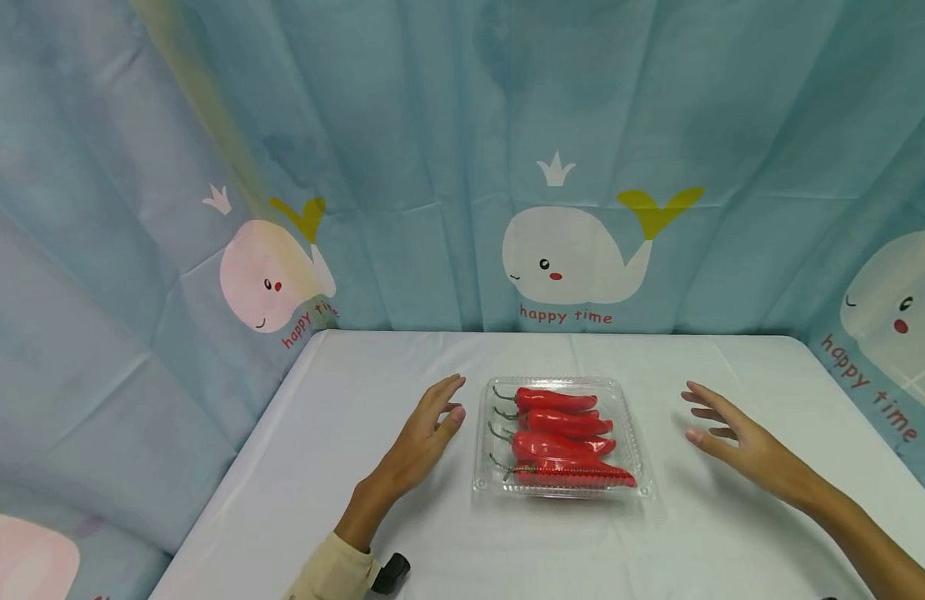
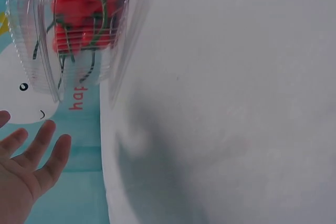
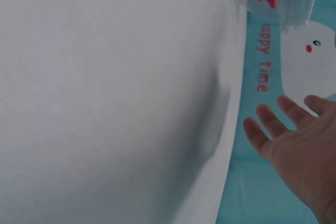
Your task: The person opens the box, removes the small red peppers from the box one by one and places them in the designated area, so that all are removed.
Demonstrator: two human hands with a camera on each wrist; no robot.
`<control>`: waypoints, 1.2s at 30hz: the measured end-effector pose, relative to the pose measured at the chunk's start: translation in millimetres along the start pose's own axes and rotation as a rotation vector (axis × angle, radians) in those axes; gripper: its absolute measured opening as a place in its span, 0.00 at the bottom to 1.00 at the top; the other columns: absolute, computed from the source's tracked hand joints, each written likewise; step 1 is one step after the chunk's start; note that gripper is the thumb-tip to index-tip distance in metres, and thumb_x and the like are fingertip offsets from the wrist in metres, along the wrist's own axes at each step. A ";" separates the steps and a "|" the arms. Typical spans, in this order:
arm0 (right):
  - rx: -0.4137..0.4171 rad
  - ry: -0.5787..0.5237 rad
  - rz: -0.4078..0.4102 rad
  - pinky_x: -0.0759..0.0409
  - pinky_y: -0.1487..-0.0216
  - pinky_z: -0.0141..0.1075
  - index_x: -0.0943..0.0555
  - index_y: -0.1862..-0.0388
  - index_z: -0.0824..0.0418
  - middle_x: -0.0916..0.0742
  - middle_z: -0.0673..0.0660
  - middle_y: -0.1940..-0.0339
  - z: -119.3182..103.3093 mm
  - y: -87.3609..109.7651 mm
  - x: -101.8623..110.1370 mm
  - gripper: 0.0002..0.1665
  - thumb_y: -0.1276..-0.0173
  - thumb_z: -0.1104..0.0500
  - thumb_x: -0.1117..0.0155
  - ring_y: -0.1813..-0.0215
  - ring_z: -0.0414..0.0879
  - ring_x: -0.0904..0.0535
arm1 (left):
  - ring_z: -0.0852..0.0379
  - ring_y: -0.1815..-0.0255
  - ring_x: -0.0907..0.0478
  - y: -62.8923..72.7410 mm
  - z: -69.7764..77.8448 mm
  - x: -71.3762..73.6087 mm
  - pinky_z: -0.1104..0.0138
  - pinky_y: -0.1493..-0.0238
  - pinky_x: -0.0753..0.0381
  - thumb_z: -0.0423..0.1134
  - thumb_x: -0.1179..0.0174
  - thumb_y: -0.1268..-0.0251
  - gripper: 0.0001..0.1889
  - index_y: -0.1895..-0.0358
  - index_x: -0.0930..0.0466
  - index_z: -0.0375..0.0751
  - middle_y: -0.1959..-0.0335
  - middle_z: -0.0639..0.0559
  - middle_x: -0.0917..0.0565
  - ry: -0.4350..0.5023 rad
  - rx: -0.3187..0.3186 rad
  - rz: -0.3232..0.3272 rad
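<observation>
A clear plastic clamshell box [image 1: 635, 454] lies on the white table, its lid seemingly down. Inside it several red chili peppers [image 1: 560, 423] lie side by side, green stems pointing left. My left hand [image 1: 425, 433] hovers just left of the box, apart from it, fingers relaxed and holding nothing. To the right, with a wider gap, my right hand [image 1: 736, 437] is held with fingers spread, also holding nothing. In the left wrist view the box [image 2: 79, 72] shows its stem end beyond the fingers. Only a corner of the box [image 3: 299, 3] appears in the right wrist view.
The white table [image 1: 342, 417] has a raised-looking far edge against a light blue curtain [image 1: 410, 267] printed with whales and lettering. The curtain also hangs at both sides. A black strap piece [image 1: 391, 573] sits at the left cuff.
</observation>
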State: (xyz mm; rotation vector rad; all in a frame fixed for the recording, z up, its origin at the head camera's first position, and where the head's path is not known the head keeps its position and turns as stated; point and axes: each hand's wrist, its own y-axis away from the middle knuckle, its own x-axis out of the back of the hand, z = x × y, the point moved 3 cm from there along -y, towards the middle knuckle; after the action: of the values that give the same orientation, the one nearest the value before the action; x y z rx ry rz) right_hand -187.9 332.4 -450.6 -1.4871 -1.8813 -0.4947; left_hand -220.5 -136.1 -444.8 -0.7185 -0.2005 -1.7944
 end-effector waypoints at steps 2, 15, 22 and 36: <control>0.008 -0.011 -0.011 0.18 0.39 0.45 0.51 0.10 0.46 0.30 0.65 0.19 -2.0 1.9 -4.5 0.46 0.18 0.54 0.40 0.29 0.69 0.26 | 0.49 0.28 0.25 3.8 0.9 -2.0 0.43 0.32 0.26 0.53 0.52 0.14 0.30 0.15 0.42 0.59 0.15 0.56 0.41 0.015 0.001 -0.002; 0.000 -0.196 -0.091 0.16 0.48 0.30 0.47 0.12 0.54 0.27 0.68 0.22 -11.1 11.2 -29.2 0.44 0.19 0.58 0.39 0.33 0.36 0.20 | 0.50 0.27 0.25 23.6 5.0 -13.1 0.45 0.32 0.24 0.49 0.51 0.14 0.30 0.15 0.42 0.60 0.15 0.56 0.41 0.054 0.009 -0.048; -0.033 -0.309 -0.149 0.15 0.47 0.31 0.47 0.13 0.59 0.27 0.69 0.23 -15.9 15.1 -37.7 0.44 0.20 0.58 0.38 0.34 0.34 0.19 | 0.52 0.29 0.22 30.4 9.2 -15.9 0.47 0.32 0.22 0.50 0.50 0.15 0.29 0.16 0.38 0.60 0.17 0.59 0.38 0.076 0.043 -0.054; -0.010 -0.420 -0.218 0.15 0.44 0.32 0.47 0.13 0.61 0.28 0.73 0.25 -26.6 20.8 -50.4 0.45 0.21 0.63 0.37 0.37 0.32 0.19 | 0.51 0.33 0.19 39.5 8.6 -21.7 0.50 0.36 0.16 0.45 0.34 0.24 0.34 0.19 0.33 0.45 0.17 0.52 0.36 0.167 0.021 -0.096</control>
State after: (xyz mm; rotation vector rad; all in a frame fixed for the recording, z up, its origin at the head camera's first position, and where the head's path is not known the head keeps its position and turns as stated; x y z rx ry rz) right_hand -154.8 285.3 -470.1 -1.4836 -2.3871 -0.3041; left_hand -177.4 -128.3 -458.6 -0.5485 -0.1441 -1.9311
